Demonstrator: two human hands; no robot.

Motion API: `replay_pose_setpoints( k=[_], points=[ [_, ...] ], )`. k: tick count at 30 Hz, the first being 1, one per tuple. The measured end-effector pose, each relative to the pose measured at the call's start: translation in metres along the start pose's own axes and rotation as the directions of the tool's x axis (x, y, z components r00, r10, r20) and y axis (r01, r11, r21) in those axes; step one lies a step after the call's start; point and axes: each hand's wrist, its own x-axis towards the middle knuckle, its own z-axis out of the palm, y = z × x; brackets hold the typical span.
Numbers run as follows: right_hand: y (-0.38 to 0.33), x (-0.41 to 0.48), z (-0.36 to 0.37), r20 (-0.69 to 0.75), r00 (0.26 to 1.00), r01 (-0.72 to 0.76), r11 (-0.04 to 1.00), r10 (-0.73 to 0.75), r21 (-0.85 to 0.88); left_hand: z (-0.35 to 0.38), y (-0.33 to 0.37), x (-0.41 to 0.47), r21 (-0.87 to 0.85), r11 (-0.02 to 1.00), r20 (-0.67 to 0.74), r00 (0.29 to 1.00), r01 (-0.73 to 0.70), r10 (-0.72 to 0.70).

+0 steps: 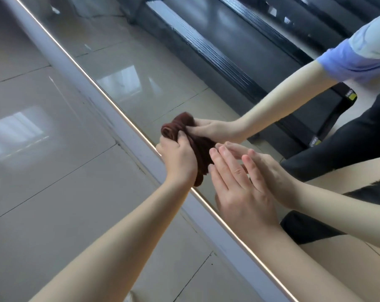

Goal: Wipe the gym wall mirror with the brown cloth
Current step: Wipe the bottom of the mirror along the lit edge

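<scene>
The wall mirror point(174, 68) fills the upper right of the head view, and its lower edge runs diagonally from top left to bottom right. My left hand point(178, 158) grips the bunched brown cloth point(201, 153) and holds it against the glass just above that edge. My right hand point(239, 188) lies flat on the mirror beside the cloth with its fingers straight. Both hands and arms are doubled as reflections in the glass.
A pale baseboard strip point(128, 131) runs under the mirror's bright metal edge. Glossy grey floor tiles point(54, 171) cover the left side. The mirror reflects dark treadmill decks point(261, 44) and my blue-sleeved arm point(359, 53).
</scene>
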Motion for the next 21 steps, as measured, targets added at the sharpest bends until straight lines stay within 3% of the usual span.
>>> replay_pose_setpoints(
  k=[2,5,11,17,21],
  points=[
    [0.001,0.001,-0.001,0.018,1.000,0.018,1.000,-0.018,-0.013,0.003,0.008,0.027,0.037,0.989,-0.101,0.985,0.143,-0.138],
    [0.002,0.001,-0.002,0.039,0.999,0.036,0.999,-0.036,-0.017,-0.007,0.005,0.061,0.012,0.959,-0.086,0.956,0.282,-0.280],
    [-0.003,0.006,0.001,0.019,1.000,0.002,1.000,-0.002,-0.003,-0.007,-0.007,-0.006,0.048,0.985,0.117,0.979,0.163,-0.167],
    [-0.004,0.021,0.000,-0.011,1.000,0.014,0.999,-0.014,0.037,-0.007,0.007,0.044,0.045,0.960,-0.043,0.960,0.278,-0.276],
    [-0.004,0.021,0.000,-0.023,1.000,0.003,0.999,-0.002,0.045,-0.012,0.015,0.009,-0.030,0.993,0.090,0.989,0.117,-0.114]
  ],
)
